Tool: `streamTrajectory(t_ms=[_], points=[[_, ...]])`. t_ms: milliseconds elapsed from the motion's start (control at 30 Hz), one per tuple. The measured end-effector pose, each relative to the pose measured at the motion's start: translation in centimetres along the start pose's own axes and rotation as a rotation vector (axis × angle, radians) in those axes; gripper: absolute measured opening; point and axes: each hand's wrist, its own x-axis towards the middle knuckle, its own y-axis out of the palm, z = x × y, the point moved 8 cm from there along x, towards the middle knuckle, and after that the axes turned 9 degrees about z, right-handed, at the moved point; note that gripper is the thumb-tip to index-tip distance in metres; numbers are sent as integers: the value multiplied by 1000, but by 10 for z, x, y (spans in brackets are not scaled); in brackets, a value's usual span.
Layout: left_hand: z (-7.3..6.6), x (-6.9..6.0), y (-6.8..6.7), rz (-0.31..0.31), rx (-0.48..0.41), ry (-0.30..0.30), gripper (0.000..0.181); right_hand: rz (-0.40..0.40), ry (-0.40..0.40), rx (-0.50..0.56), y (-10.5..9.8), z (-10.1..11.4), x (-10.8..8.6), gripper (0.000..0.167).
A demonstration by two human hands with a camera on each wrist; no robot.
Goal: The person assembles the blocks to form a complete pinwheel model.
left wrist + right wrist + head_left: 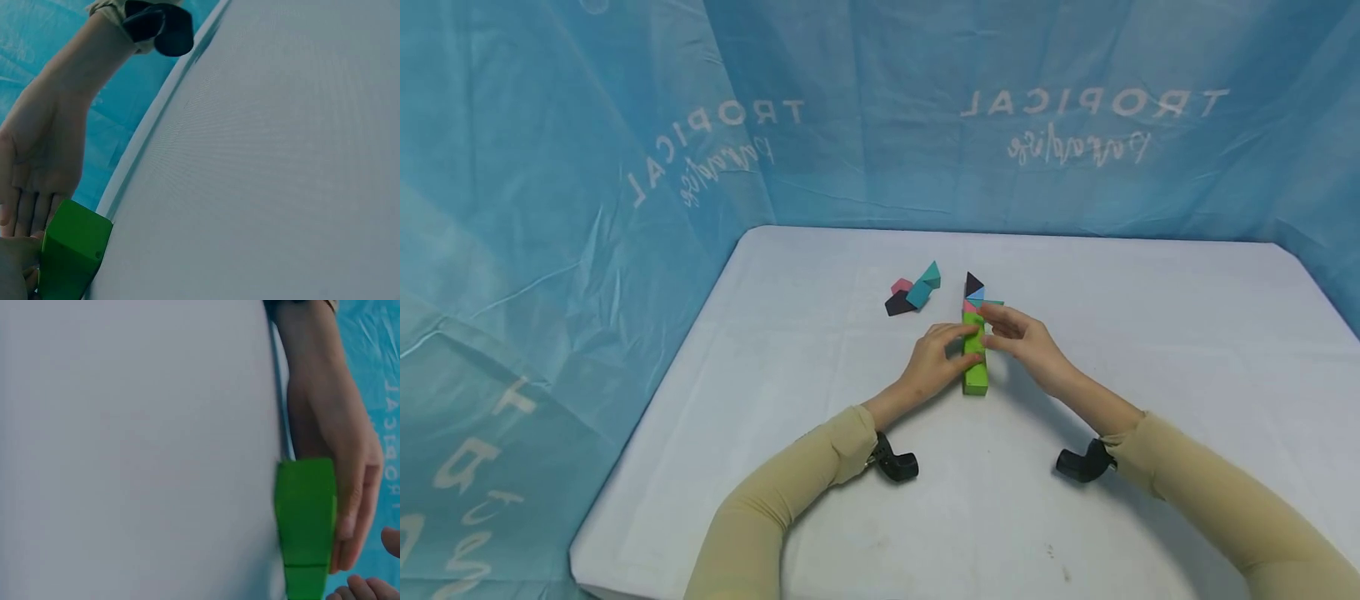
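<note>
A row of green blocks lies on the table, its long side pointing away from me. My left hand is at its left side, fingers and thumb reaching onto it at separate spots. In the right wrist view the left hand's fingers run nearly straight along the green blocks. My right hand is at the right side with loosely bent fingers close to the row; whether they touch it I cannot tell. Beyond the green part sit a pink piece, a light blue piece and a black triangular piece.
Left of the row lies a small cluster: a black piece, a pink piece and teal pieces. A white cloth covers the table. Blue printed curtains hang behind and at the left.
</note>
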Motion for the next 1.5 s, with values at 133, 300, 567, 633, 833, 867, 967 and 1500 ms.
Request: streamTrajectory(t_ms=[133, 300, 567, 633, 833, 867, 967, 1500], points=[[1, 0, 0, 2, -8, -13, 45, -10, -24, -34, 3, -6, -6, 60], [2, 0, 0, -3, -10, -15, 46, -4, -36, -97, 6, -13, -8, 64], [1, -1, 1, 8, -9, -16, 45, 37, -75, -199, 10, -13, -11, 69], [0, -1, 1, 7, -12, -16, 45, 42, -71, -201, 12, -9, -12, 69], [0, -2, 1, -1, -16, -1, 45, 76, -56, -202, 21, 12, -21, 67], [-1, -2, 1, -1, -17, 3, 45, 81, -52, -207, 22, 13, -21, 67], [-1, -1, 1, 7, -14, 13, 45, 89, -46, -213, 22, 14, -21, 67], [43, 19, -98, -261, -175, -123, 26, 85, -61, -216, 11, -19, -9, 70]])
